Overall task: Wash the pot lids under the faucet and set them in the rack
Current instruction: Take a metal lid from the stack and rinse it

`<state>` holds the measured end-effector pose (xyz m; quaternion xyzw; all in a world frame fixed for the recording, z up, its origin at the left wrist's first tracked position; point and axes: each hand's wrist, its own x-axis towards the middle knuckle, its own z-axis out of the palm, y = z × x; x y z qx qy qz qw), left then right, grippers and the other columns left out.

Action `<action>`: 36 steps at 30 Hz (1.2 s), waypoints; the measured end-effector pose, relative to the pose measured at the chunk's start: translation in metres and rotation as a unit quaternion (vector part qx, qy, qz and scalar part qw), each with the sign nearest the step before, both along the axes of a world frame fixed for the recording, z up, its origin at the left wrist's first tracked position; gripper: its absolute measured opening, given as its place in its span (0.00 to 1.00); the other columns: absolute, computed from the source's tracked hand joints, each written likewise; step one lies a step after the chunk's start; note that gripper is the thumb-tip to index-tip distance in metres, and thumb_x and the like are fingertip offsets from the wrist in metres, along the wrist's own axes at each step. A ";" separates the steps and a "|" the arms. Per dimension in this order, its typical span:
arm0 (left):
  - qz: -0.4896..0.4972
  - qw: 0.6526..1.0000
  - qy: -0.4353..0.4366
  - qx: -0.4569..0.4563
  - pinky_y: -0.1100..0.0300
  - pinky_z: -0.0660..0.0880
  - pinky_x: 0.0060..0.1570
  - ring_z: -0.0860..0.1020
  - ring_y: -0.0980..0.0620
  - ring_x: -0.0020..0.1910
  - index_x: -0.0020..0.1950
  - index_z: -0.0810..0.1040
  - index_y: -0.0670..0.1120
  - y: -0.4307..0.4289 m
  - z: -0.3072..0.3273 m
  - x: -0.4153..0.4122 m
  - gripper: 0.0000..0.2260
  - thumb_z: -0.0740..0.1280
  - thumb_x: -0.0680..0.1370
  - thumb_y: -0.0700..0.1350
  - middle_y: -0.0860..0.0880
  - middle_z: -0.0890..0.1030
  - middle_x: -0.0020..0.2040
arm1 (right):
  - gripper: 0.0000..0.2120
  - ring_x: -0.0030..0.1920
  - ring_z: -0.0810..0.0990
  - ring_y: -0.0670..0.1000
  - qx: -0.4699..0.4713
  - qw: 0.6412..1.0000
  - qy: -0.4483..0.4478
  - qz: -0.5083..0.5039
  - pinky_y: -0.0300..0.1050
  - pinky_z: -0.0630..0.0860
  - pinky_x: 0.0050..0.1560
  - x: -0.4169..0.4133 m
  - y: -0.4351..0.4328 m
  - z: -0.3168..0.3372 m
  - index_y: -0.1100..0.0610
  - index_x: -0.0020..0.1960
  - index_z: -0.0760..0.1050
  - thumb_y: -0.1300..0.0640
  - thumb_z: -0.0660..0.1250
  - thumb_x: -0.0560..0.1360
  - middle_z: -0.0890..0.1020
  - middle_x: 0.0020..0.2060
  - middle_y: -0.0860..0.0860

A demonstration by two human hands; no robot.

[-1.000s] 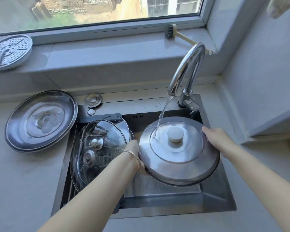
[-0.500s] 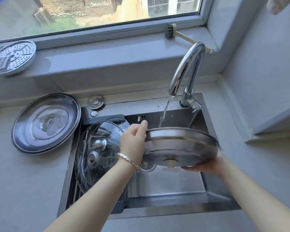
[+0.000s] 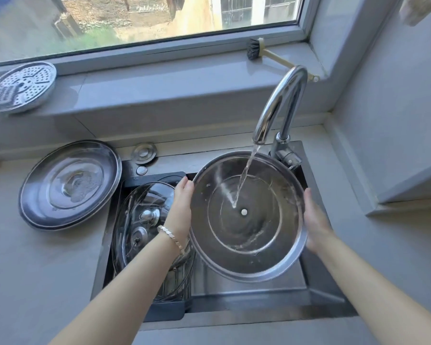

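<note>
A steel pot lid [image 3: 249,235] is held over the sink, underside up, under the chrome faucet [image 3: 281,103]. Running water lands near the lid's centre. My left hand [image 3: 181,207] grips its left rim and my right hand [image 3: 315,220] holds its right rim. Glass lids [image 3: 144,220] stand in the dark rack [image 3: 164,310] in the sink's left part. A large steel lid [image 3: 70,183] lies on the counter to the left.
The steel sink [image 3: 316,295] shows below the held lid. A perforated steamer plate [image 3: 20,85] and a dish brush [image 3: 256,49] rest on the window sill. A round sink plug [image 3: 144,153] sits behind the rack. A wall ledge juts out at right.
The steel lid has been turned over from knob-up, through edge-on, to underside up, and water now runs into its inner face. Both hands kept hold of the rim.
</note>
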<state>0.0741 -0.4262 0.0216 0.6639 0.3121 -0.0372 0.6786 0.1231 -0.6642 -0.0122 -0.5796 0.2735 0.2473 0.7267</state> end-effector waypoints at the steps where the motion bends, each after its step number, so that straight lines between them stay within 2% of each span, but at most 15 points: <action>1: 0.016 1.000 0.009 -0.022 0.48 0.65 0.69 0.71 0.52 0.66 0.69 0.69 0.50 0.000 -0.005 0.001 0.22 0.55 0.79 0.59 0.53 0.74 0.65 | 0.22 0.37 0.83 0.48 -0.007 0.999 -0.048 0.000 0.42 0.79 0.36 0.005 -0.001 0.012 0.58 0.53 0.77 0.44 0.50 0.81 0.82 0.41 0.51; 3: 0.064 0.984 0.040 -0.161 0.50 0.73 0.60 0.78 0.48 0.57 0.60 0.77 0.46 -0.010 -0.009 0.003 0.21 0.53 0.80 0.57 0.48 0.82 0.56 | 0.18 0.36 0.83 0.44 -0.059 0.989 -0.132 0.017 0.40 0.79 0.39 0.020 -0.005 0.033 0.55 0.48 0.78 0.46 0.53 0.80 0.83 0.38 0.48; 6: 0.071 0.946 0.075 -0.307 0.44 0.66 0.67 0.74 0.42 0.63 0.65 0.74 0.40 -0.029 -0.021 0.003 0.27 0.50 0.81 0.58 0.41 0.76 0.64 | 0.15 0.45 0.80 0.46 -0.179 0.955 -0.209 0.108 0.44 0.75 0.53 0.041 -0.010 0.073 0.52 0.44 0.78 0.47 0.55 0.80 0.82 0.42 0.45; 8: 0.074 0.922 0.137 -0.355 0.42 0.63 0.69 0.73 0.40 0.65 0.64 0.75 0.41 -0.038 -0.031 0.000 0.31 0.48 0.79 0.63 0.38 0.75 0.65 | 0.14 0.52 0.78 0.49 -0.258 0.916 -0.244 0.189 0.47 0.72 0.59 0.051 -0.008 0.096 0.51 0.49 0.76 0.47 0.54 0.80 0.81 0.48 0.48; 11: 0.048 0.916 0.232 -0.324 0.43 0.68 0.66 0.75 0.40 0.62 0.60 0.77 0.41 -0.052 -0.043 -0.002 0.31 0.52 0.77 0.66 0.38 0.77 0.63 | 0.21 0.50 0.75 0.56 -0.373 0.853 -0.237 0.276 0.45 0.70 0.48 0.063 -0.005 0.106 0.64 0.55 0.74 0.49 0.52 0.81 0.78 0.50 0.59; 14: 0.011 0.936 0.280 -0.215 0.46 0.74 0.58 0.78 0.40 0.56 0.59 0.76 0.41 -0.059 -0.042 -0.004 0.21 0.61 0.78 0.57 0.39 0.79 0.57 | 0.22 0.38 0.72 0.55 -0.442 0.816 -0.184 0.324 0.42 0.66 0.34 0.070 -0.013 0.102 0.68 0.51 0.74 0.51 0.50 0.81 0.75 0.42 0.58; 17: -0.021 0.962 0.256 -0.092 0.46 0.79 0.47 0.80 0.42 0.41 0.50 0.76 0.38 -0.042 -0.041 0.003 0.09 0.63 0.78 0.44 0.39 0.80 0.42 | 0.17 0.35 0.72 0.54 -0.434 0.837 -0.095 0.318 0.38 0.66 0.30 0.069 -0.026 0.085 0.63 0.46 0.75 0.54 0.52 0.81 0.75 0.43 0.60; 19: -0.058 0.973 0.222 0.003 0.56 0.74 0.34 0.73 0.48 0.31 0.42 0.73 0.41 -0.030 -0.029 0.012 0.08 0.59 0.79 0.41 0.44 0.75 0.34 | 0.13 0.37 0.74 0.55 -0.398 0.862 -0.034 0.312 0.40 0.70 0.33 0.061 -0.028 0.063 0.61 0.45 0.76 0.55 0.57 0.80 0.77 0.41 0.60; 22: -0.131 0.955 0.169 0.207 0.59 0.65 0.33 0.68 0.48 0.32 0.37 0.69 0.46 -0.017 -0.006 0.030 0.10 0.56 0.79 0.39 0.48 0.69 0.32 | 0.08 0.32 0.70 0.52 -0.340 0.902 0.047 0.261 0.40 0.72 0.35 0.047 -0.024 0.030 0.61 0.47 0.75 0.58 0.60 0.78 0.75 0.35 0.60; 25: -0.182 0.917 0.157 0.319 0.58 0.64 0.38 0.69 0.45 0.39 0.41 0.70 0.44 -0.019 0.011 0.039 0.06 0.55 0.75 0.37 0.46 0.71 0.36 | 0.18 0.46 0.75 0.54 -0.339 0.921 -0.003 0.191 0.52 0.76 0.51 0.049 -0.018 0.005 0.67 0.63 0.71 0.57 0.59 0.78 0.77 0.47 0.64; 27: -0.210 0.896 0.149 0.363 0.58 0.65 0.41 0.71 0.44 0.42 0.51 0.72 0.42 -0.027 0.024 0.043 0.09 0.56 0.74 0.37 0.44 0.74 0.43 | 0.21 0.58 0.75 0.55 -0.309 0.941 -0.050 0.131 0.55 0.70 0.66 0.053 -0.009 0.002 0.65 0.68 0.68 0.59 0.61 0.77 0.77 0.58 0.60; 29: -0.244 0.869 0.153 0.401 0.57 0.66 0.42 0.71 0.43 0.44 0.55 0.70 0.42 -0.037 0.036 0.046 0.11 0.56 0.74 0.38 0.44 0.73 0.45 | 0.21 0.64 0.73 0.59 -0.244 0.965 -0.068 0.065 0.56 0.67 0.69 0.057 0.006 0.009 0.67 0.68 0.67 0.63 0.60 0.77 0.73 0.64 0.62; 32: -0.284 0.853 0.172 0.403 0.57 0.65 0.38 0.70 0.43 0.42 0.51 0.65 0.43 -0.047 0.042 0.046 0.07 0.56 0.74 0.38 0.45 0.71 0.42 | 0.18 0.67 0.66 0.67 -0.155 0.986 -0.043 -0.038 0.62 0.61 0.69 0.062 0.026 0.013 0.75 0.64 0.65 0.67 0.58 0.76 0.76 0.57 0.69; 34: -0.294 0.853 0.173 0.396 0.56 0.66 0.38 0.70 0.43 0.41 0.49 0.63 0.44 -0.048 0.044 0.044 0.06 0.56 0.74 0.37 0.45 0.70 0.40 | 0.17 0.67 0.67 0.65 -0.128 0.989 -0.029 -0.071 0.59 0.62 0.70 0.065 0.038 0.013 0.74 0.63 0.67 0.68 0.58 0.75 0.78 0.48 0.63; 36: -0.295 0.855 0.173 0.391 0.56 0.66 0.39 0.70 0.43 0.41 0.48 0.63 0.44 -0.048 0.042 0.043 0.05 0.56 0.74 0.38 0.45 0.71 0.40 | 0.21 0.65 0.71 0.59 -0.092 0.993 -0.032 -0.062 0.52 0.63 0.71 0.066 0.045 0.015 0.67 0.67 0.67 0.69 0.58 0.75 0.77 0.56 0.57</action>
